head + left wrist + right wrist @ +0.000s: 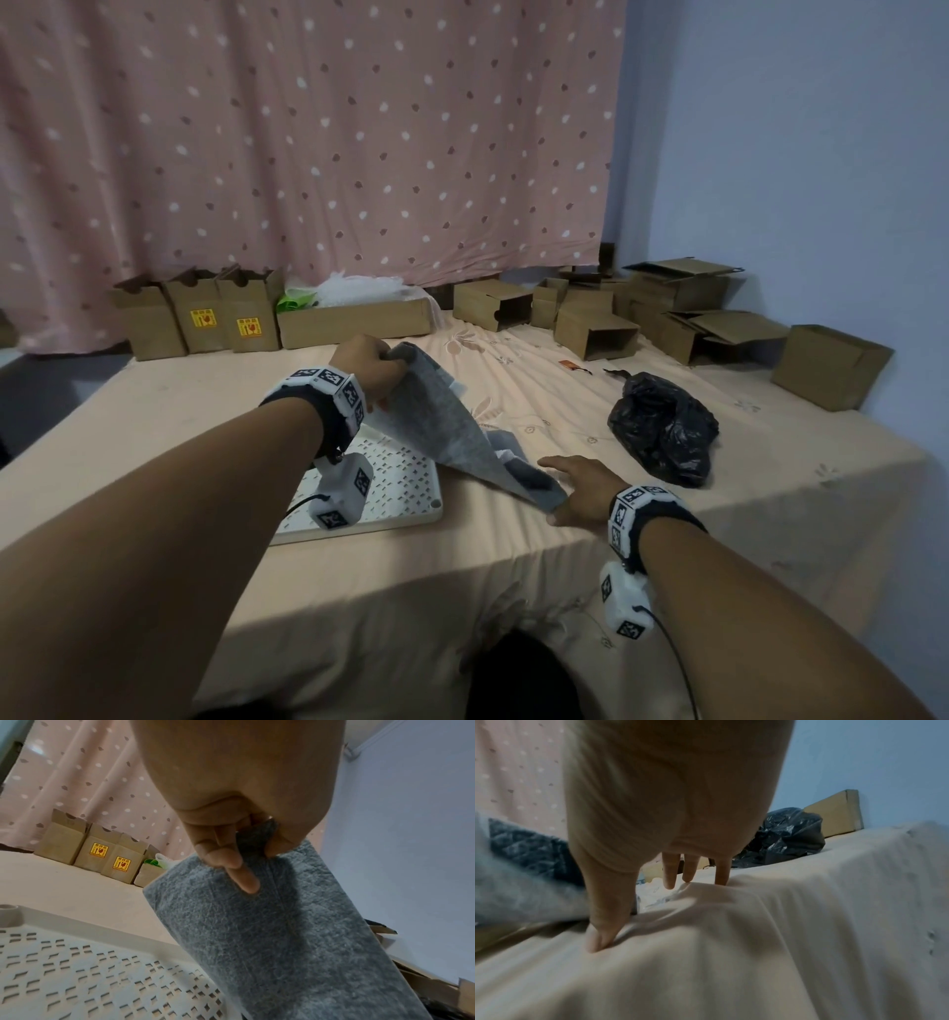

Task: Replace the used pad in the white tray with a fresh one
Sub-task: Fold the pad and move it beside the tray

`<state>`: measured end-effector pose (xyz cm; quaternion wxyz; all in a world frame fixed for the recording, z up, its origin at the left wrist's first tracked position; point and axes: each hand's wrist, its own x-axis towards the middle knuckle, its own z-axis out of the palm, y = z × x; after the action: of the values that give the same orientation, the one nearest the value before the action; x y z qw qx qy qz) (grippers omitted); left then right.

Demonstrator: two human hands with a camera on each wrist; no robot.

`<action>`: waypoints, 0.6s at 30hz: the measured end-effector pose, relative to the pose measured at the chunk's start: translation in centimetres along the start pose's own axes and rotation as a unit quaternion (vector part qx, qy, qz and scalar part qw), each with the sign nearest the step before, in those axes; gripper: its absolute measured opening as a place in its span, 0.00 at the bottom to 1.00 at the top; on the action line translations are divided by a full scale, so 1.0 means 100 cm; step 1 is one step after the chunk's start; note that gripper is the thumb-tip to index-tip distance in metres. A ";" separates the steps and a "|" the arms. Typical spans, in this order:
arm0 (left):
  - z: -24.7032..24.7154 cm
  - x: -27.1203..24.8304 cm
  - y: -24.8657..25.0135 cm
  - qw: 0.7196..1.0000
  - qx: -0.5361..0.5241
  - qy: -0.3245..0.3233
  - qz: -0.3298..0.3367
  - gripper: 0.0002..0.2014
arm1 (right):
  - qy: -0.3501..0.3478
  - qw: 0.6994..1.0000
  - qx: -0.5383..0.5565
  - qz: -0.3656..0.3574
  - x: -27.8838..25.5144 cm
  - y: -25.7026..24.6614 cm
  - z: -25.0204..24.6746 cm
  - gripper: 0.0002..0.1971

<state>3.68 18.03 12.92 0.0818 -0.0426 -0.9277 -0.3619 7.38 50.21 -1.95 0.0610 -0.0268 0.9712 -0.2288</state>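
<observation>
Head view: the left hand (372, 367) has the grey pad (441, 431) pinched by its top corner, lifted clear above the white tray (405, 493) on the bed (154, 411). The pad hangs in a long slant, its lower end trailing down onto the sheet just beside the right hand (580, 488). That right hand is spread flat, fingers straight, pressing the bedsheet and holding nothing. From the left wrist view, thumb and curled fingers (226, 860) clamp a bunched fold of the felt-like fabric, and the tray's perforated grid sits bare below.

This pad looks soft, light and floppy. It drapes under its own weight and creases where it is held, so it won't keep a shape. One corner pinch is enough to carry it, but a second hold at the trailing lower corner would stop it dragging or folding on itself. The fuzzy surface should give decent purchase.

A black plastic bag (662, 431) sits well off to the right, and cardboard boxes (590, 329) line the far edge under the spotted curtain (308, 128).
</observation>
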 end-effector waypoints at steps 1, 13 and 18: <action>-0.001 0.001 -0.001 1.000 -0.005 0.006 -0.004 0.10 | -0.014 1.000 -0.014 0.004 0.000 0.000 -0.001 0.47; -0.013 0.007 -0.024 1.000 0.011 0.029 -0.004 0.12 | 0.129 0.986 0.096 0.034 -0.002 -0.012 -0.006 0.06; -0.022 0.006 -0.032 0.998 0.049 0.024 0.015 0.06 | 0.183 0.965 0.185 0.039 0.002 -0.014 -0.017 0.12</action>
<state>2.93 14.18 12.46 0.1119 -0.0440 -0.9412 -0.3157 6.95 49.71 0.19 -0.1050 0.0654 0.9070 -0.4026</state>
